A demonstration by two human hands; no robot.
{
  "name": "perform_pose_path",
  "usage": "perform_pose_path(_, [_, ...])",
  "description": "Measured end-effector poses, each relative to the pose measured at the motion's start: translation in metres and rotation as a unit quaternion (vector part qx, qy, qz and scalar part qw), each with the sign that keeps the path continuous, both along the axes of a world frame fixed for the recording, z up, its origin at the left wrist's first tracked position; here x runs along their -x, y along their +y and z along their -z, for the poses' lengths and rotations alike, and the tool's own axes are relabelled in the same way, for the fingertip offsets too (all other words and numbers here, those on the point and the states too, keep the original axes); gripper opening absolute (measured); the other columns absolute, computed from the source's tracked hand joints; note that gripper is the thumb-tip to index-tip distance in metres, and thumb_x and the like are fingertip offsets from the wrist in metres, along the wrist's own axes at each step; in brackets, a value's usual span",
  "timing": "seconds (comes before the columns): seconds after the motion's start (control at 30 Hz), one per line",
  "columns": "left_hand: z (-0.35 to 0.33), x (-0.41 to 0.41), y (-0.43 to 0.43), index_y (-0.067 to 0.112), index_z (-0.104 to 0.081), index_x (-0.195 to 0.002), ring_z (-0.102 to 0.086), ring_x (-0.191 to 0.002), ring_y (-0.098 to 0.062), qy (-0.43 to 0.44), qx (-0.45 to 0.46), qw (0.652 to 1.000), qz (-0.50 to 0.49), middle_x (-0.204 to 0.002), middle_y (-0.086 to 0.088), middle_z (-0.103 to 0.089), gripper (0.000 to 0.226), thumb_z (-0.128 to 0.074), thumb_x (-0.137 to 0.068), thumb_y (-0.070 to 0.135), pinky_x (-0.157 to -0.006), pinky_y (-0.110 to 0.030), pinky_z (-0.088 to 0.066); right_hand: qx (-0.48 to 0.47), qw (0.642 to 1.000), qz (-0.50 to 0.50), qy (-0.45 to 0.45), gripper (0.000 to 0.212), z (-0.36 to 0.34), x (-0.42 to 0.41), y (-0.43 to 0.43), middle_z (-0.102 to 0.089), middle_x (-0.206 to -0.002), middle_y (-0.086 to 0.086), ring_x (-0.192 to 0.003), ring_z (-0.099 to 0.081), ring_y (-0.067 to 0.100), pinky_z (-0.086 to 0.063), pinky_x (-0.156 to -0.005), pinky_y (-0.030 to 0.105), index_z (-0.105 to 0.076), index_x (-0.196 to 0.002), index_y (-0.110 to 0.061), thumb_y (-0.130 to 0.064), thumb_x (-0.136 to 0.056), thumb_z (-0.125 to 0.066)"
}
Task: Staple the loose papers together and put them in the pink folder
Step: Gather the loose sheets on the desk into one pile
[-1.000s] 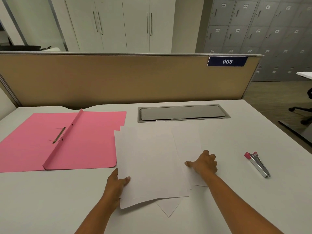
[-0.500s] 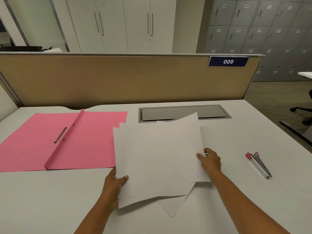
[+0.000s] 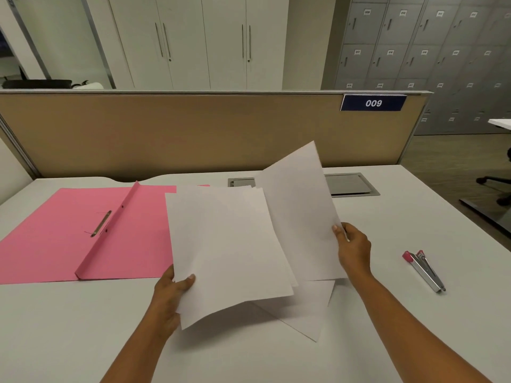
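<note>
We see the papers (image 3: 229,250) in the middle of the desk (image 3: 414,341), lifted off it as a loose white stack, their long axis running away from us and leaning a little to the right. The left hand (image 3: 168,297) grasps the stack at its near left corner, thumb pressed on top and the other fingers hidden underneath. The right hand (image 3: 355,250) pinches the right edge of a raised sheet (image 3: 298,217), which stands steeper than the rest, its far corner pointing up toward the partition (image 3: 166,134) and covering part of the grey hatch (image 3: 351,185) set in the desk. Under both lies a bottom sheet (image 3: 309,313), flat on the desk and turned askew, one corner pointing toward us. Just left of the papers the pink folder (image 3: 55,239) lies open, its raised spine running diagonally from near left to far right, with a metal clip (image 3: 101,223) beside that spine; the stack's left edge overlaps the folder's right flap in our view. Well to the right of the right hand the stapler (image 3: 424,270) rests on the desk, untouched, its long axis diagonal and its pink end away from us. The partition carries a blue label (image 3: 373,103) reading 009, and behind it stand white cabinets (image 3: 207,42) and grey lockers (image 3: 414,42).
</note>
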State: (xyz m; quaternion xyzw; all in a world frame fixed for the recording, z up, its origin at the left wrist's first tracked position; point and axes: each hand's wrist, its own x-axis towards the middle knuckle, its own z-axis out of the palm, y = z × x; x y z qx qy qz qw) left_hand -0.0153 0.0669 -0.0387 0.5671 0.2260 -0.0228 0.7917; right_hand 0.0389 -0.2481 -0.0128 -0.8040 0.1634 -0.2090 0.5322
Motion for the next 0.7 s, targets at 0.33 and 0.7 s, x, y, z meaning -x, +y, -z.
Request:
perform_pose_path(0.33, [0.009,0.002,-0.009,0.008,-0.046,-0.131,-0.060,-0.099,-0.038,0.023,-0.046,0.999,0.012,-0.124,-0.020,-0.059,0.049,-0.053,-0.085,-0.008,-0.092,-0.053,-0.047,0.005,0.983,0.101,-0.153,0.026,-0.068,-0.005,-0.006,-0.058,-0.091,0.007,-0.083,-0.052,0.018,-0.038,-0.059,0.019,-0.061,-0.103,0.004,-0.016,-0.096,-0.045])
perform_pose_path(0.7, [0.001,-0.001,-0.023,0.013,-0.050,-0.128,-0.061,-0.088,-0.036,0.024,-0.014,0.998,0.053,-0.112,-0.016,-0.062,0.046,-0.055,-0.085,-0.003,-0.082,-0.046,-0.051,-0.056,0.983,-0.084,0.150,0.026,-0.016,0.011,0.038,-0.065,-0.114,0.016,-0.094,-0.060,0.028,-0.046,-0.081,0.031,-0.061,-0.112,-0.002,-0.016,-0.093,-0.049])
